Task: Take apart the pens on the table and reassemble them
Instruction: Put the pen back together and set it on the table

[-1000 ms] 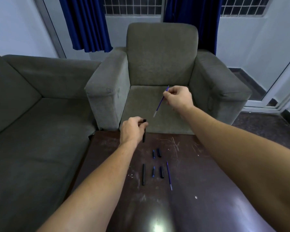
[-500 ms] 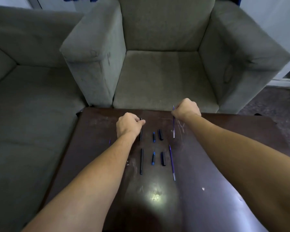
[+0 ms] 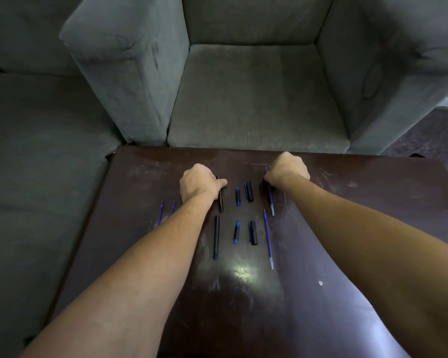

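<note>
While left fingers [image 3: 221, 182] grip a barrel [image 3: 220, 202] — right fingers [image 3: 269, 180] pinch a refill [image 3: 271, 202].

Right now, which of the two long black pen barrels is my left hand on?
The far barrel, in the back row: your left hand grips its top end. The near barrel lies untouched, closer to you.

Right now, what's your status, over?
Left hand grips thin black plastic pen barrel on dark wooden table. Right hand pinches slim blue ink refill. Loose black cap lies between them.
</note>
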